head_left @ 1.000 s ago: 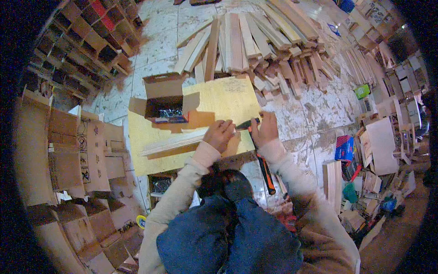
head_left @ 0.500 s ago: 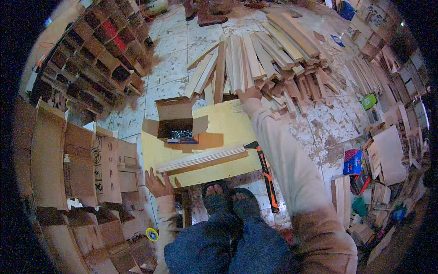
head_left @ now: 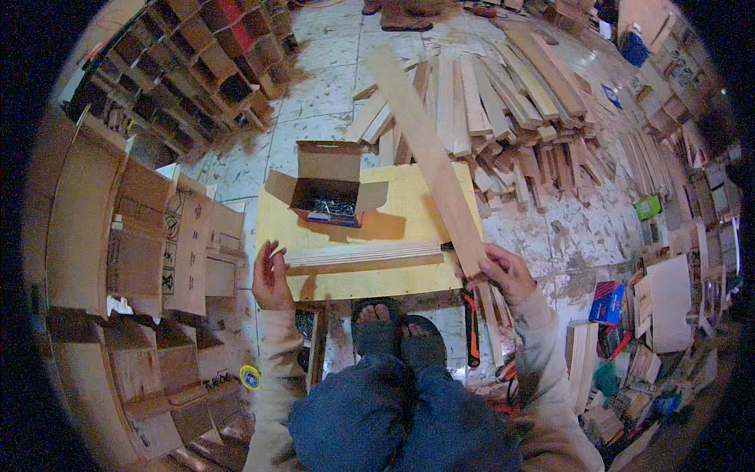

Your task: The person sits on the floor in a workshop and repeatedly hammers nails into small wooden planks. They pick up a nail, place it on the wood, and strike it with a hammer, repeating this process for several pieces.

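A long wooden slat (head_left: 429, 149) is gripped at its near end by the right hand (head_left: 507, 271) and held slanting up over the yellow board (head_left: 393, 279) — a placing step, probably. The left hand (head_left: 271, 275) rests half open against the stacked slats (head_left: 362, 254), seemingly holding nothing. Lining up is needed next.

Yellow board (head_left: 409, 206), pale slat (head_left: 429, 149) (blue trousers (head_left: 393, 417)).

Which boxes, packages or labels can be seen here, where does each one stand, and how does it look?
Open cardboard box: on the yellow board, flaps spread, dark small metal parts inside.
Flattened cartons: stacked at the left, brown, with black printed marks.
Green package: on the floor at the right, small, rectangular.
Blue and red package: on the floor near the right hand, flat, rectangular.
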A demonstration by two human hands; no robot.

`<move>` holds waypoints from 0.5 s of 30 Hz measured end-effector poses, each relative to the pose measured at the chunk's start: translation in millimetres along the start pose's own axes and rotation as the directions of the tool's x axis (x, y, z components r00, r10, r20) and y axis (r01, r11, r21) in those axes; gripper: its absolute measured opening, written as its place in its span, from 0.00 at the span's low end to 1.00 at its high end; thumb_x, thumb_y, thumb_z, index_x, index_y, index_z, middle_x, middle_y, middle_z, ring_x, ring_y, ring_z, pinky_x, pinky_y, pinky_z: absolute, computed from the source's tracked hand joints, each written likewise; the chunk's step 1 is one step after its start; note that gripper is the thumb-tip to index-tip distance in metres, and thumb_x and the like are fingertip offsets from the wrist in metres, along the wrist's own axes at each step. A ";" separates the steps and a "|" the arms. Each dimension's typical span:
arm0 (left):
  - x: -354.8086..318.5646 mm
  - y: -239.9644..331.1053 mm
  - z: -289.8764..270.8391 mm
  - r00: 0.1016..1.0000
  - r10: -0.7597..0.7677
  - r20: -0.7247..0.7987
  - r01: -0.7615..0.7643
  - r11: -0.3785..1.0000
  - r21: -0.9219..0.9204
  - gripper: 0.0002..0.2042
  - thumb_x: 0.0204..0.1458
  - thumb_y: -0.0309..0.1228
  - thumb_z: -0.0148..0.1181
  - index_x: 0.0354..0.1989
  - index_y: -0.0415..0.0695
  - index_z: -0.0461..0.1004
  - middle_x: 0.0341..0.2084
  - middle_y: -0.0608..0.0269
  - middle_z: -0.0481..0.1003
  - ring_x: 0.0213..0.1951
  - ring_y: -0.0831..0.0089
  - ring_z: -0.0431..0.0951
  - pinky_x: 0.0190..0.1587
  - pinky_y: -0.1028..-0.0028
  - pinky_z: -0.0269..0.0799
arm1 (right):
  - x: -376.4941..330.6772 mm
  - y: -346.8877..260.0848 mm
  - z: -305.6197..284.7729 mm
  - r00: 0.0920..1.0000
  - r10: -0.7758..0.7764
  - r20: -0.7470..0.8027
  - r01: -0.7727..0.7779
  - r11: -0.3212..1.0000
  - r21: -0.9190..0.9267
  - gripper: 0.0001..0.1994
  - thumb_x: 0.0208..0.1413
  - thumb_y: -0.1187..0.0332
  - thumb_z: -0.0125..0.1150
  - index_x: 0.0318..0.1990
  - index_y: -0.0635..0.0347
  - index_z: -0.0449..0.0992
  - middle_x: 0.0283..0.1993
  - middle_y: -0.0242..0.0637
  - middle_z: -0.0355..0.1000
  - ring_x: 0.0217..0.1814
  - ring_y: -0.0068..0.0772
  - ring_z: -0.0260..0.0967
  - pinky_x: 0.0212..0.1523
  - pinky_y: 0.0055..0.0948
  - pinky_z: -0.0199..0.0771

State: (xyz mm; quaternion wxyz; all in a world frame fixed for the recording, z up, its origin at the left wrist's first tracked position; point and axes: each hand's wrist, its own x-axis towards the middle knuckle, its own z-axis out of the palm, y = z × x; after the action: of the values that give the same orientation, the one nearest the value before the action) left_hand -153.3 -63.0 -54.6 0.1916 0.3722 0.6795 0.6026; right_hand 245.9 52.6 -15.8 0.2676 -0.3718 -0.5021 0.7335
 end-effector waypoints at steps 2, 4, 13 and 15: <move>18.2 21.9 -1.0 0.991 -0.075 0.110 0.115 0.904 -0.413 0.27 0.60 0.43 0.48 0.64 0.42 0.54 0.54 0.47 0.67 0.51 0.57 0.73 0.45 0.64 0.75 | -17.6 -4.1 1.3 0.997 0.067 0.044 -0.065 0.997 -0.046 0.24 0.60 0.57 0.53 0.57 0.65 0.65 0.45 0.37 0.72 0.45 0.27 0.71 0.39 0.25 0.73; 26.4 36.4 0.3 0.967 -0.173 0.185 0.252 0.733 -0.632 0.28 0.61 0.45 0.47 0.65 0.43 0.53 0.54 0.47 0.67 0.50 0.58 0.74 0.45 0.64 0.76 | -22.4 -1.6 0.1 0.994 0.110 0.028 -0.103 0.978 -0.184 0.23 0.61 0.57 0.53 0.57 0.64 0.65 0.44 0.37 0.71 0.44 0.26 0.71 0.40 0.26 0.73; 1.3 -28.6 3.7 0.929 -0.244 -0.277 0.153 0.938 -0.311 0.11 0.55 0.31 0.59 0.41 0.36 0.70 0.36 0.51 0.77 0.36 0.70 0.78 0.40 0.74 0.75 | 37.9 91.3 37.0 0.908 -0.185 -0.377 0.094 0.964 -0.248 0.23 0.57 0.63 0.59 0.57 0.59 0.61 0.45 0.44 0.69 0.33 0.35 0.69 0.36 0.33 0.72; 1.2 -51.8 2.4 0.909 -0.163 -0.385 0.140 0.986 -0.088 0.10 0.54 0.31 0.61 0.37 0.36 0.72 0.33 0.54 0.77 0.34 0.73 0.77 0.37 0.77 0.73 | 46.1 108.5 49.9 0.758 -0.576 -0.307 0.214 0.664 -0.716 0.25 0.54 0.69 0.58 0.59 0.65 0.60 0.45 0.50 0.69 0.41 0.43 0.68 0.43 0.39 0.69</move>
State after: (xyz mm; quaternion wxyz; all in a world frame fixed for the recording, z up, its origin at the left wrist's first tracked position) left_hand -166.7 -60.3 -104.6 0.1093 0.1851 0.7129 0.6675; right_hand 176.4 22.8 -119.1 0.4053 -0.4963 -0.7024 0.3099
